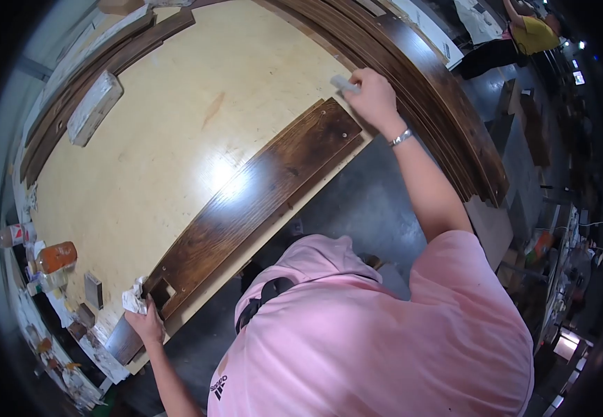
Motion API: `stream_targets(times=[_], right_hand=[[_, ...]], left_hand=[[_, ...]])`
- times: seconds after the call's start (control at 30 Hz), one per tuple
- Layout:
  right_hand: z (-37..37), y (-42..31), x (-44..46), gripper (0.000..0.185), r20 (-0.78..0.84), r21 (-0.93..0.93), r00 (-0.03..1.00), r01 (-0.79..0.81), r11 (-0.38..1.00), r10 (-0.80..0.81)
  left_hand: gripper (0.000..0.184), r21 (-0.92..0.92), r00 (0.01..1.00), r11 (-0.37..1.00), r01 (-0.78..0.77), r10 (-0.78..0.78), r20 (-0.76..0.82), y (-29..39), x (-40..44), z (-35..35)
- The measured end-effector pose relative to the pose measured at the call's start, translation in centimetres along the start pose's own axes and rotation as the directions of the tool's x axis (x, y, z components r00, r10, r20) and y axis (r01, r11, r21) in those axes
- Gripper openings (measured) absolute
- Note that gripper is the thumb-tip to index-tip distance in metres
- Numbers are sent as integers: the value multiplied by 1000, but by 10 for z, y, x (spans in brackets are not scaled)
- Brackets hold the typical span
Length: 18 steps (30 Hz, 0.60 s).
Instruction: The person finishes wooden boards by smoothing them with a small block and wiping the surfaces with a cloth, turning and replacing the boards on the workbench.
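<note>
A long dark-stained wooden board lies along the near edge of a pale plywood table. It has small round holes near its far end and a square cutout near its left end. My left hand is at that left end, closed on a crumpled white cloth beside the cutout. Past the board's far right end, my right hand grips a small grey block just above the tabletop. The block's exact kind cannot be made out.
Stacked dark boards run along the table's right side. Curved dark strips and a worn whitish block lie at the left. An orange-filled bottle and a small dark block sit near the left edge. Another person stands far right.
</note>
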State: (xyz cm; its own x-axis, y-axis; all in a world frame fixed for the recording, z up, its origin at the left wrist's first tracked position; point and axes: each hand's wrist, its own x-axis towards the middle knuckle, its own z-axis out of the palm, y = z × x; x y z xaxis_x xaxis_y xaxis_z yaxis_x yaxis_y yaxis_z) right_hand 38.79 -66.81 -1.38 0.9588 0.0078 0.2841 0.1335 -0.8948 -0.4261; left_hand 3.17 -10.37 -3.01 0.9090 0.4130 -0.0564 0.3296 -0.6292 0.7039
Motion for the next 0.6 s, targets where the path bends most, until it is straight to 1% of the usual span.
stream_targets(times=[0.03, 0.07, 0.13, 0.17, 0.27, 0.3, 0.37, 0.4, 0.47, 0.5, 0.6], right_hand=[[-4, 8, 3, 23, 59, 44, 996, -69, 997, 66], [-4, 11, 5, 22, 89, 168, 996, -38, 985, 23], [-6, 13, 2, 21, 140, 407, 988, 1, 913, -64], [-10, 13, -1, 23, 247, 397, 966, -28, 917, -78], [-25, 27, -18, 21, 401, 354, 916, -140, 925, -15], [-29, 34, -23, 21, 431, 332, 902, -165, 929, 6], [-28, 42, -23, 22, 414, 398, 910, -166, 902, -15], [-29, 45, -26, 22, 407, 427, 913, -174, 887, -17], [-22, 25, -17, 23, 344, 469, 937, -119, 875, -57], [-20, 19, -14, 24, 307, 490, 949, -90, 867, -76], [-33, 17, -33, 26, 329, 406, 941, -71, 911, -74]], left_hand=[[32, -24, 1000, 1000, 8, -8, -14, -4, 0, 1], [33, -51, 999, 999, 17, -19, -31, -9, -1, 3], [33, -38, 999, 999, 36, -37, -36, -3, 0, 2], [34, -31, 998, 999, 44, -45, -38, -1, 0, 2], [34, -42, 1000, 999, 8, -9, -20, 0, 0, 2], [34, 2, 1000, 1000, 23, -23, -16, 0, 1, 1], [33, 86, 998, 994, 59, -58, -14, 0, -2, -1], [33, 51, 997, 996, 77, -76, -23, -6, -3, -2], [32, -19, 994, 995, 102, -102, -34, -19, -1, -1], [32, 10, 995, 995, 96, -96, -42, -13, -2, 1], [32, 75, 997, 995, 65, -62, -38, 4, 0, 0]])
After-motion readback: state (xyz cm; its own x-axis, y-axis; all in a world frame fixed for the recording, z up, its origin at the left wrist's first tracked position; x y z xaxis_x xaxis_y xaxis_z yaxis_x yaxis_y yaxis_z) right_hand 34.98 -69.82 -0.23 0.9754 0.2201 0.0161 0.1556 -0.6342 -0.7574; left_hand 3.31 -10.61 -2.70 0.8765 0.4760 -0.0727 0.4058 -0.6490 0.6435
